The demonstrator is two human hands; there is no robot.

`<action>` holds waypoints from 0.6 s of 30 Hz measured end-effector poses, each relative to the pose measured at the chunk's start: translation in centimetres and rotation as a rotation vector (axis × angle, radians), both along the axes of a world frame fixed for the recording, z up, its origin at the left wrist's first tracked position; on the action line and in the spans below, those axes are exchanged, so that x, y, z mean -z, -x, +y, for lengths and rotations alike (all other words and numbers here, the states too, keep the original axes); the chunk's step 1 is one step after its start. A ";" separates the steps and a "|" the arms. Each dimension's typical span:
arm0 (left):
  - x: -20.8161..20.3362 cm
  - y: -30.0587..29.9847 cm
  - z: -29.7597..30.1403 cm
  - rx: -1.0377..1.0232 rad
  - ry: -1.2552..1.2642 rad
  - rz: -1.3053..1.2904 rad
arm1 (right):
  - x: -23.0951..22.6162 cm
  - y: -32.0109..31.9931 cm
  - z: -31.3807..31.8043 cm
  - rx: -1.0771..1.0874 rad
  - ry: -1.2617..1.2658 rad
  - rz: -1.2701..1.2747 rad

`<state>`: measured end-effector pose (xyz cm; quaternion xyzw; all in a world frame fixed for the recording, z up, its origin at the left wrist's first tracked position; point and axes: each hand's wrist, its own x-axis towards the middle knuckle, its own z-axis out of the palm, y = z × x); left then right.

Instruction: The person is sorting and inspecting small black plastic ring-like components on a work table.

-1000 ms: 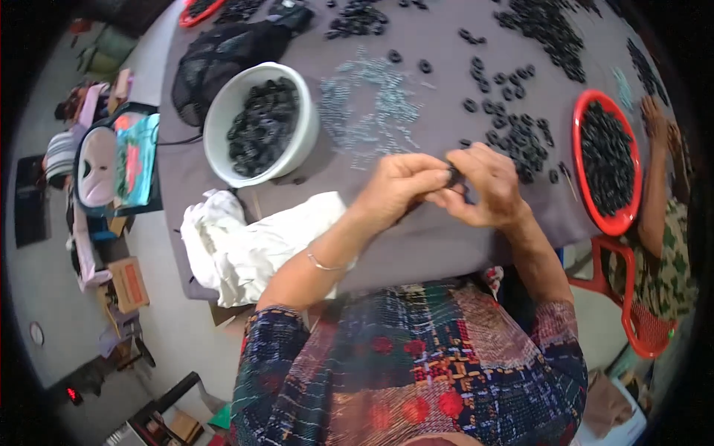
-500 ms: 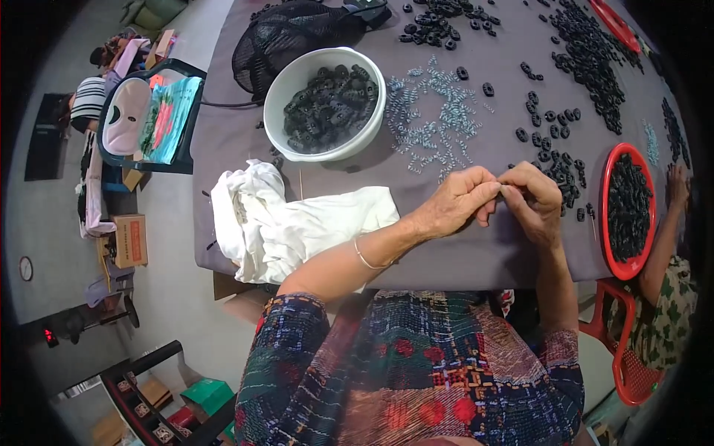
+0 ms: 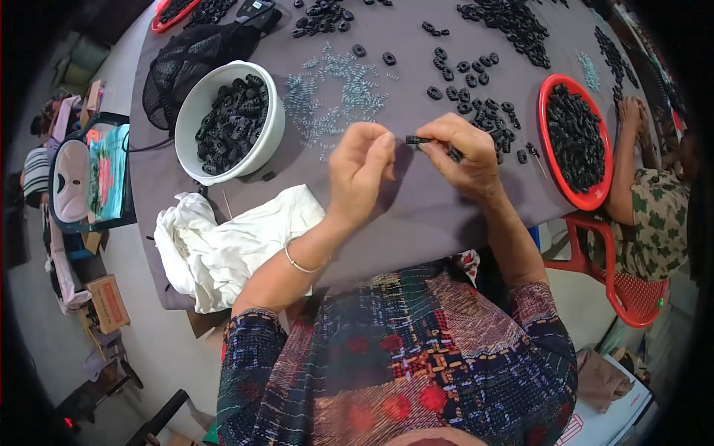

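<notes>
My right hand (image 3: 462, 152) pinches a small black cord lock (image 3: 413, 140) between thumb and fingers, its end pointing left. Just left of it, my left hand (image 3: 362, 165) is closed, thumb against forefinger; whatever it may hold is too small to make out. The two hands are apart, above the table's near side. Beyond my left hand lies a loose ring of small pale-blue coil springs (image 3: 335, 93). Several black plastic cord locks (image 3: 487, 119) are scattered beyond my right hand.
A white bowl (image 3: 277, 126) of black pieces stands at left, with a white cloth (image 3: 245, 234) nearer me and a black mesh bag (image 3: 167, 82) behind. At right, a red tray (image 3: 545, 141) of black pieces sits near another person's arm (image 3: 628, 149) and a red chair (image 3: 613, 275).
My hands have separated from a fingertip-to-fingertip pinch. A black cord lock now shows in my right fingers. The whole view has shifted, with table items appearing further left or higher.
</notes>
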<state>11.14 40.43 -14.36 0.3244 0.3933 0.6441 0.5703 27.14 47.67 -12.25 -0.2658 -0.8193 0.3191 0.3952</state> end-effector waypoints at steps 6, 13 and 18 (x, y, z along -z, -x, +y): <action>-0.3 -0.1 -0.5 -0.189 -0.176 0.341 | 2.4 0.8 -0.3 -0.042 -0.496 -0.143; 0.0 0.3 -0.2 -0.251 -0.172 0.323 | 2.3 0.9 0.3 -0.003 -0.538 -0.219; -0.3 0.5 0.3 -0.302 -0.171 0.324 | 1.5 -0.4 1.8 0.076 -0.405 -0.084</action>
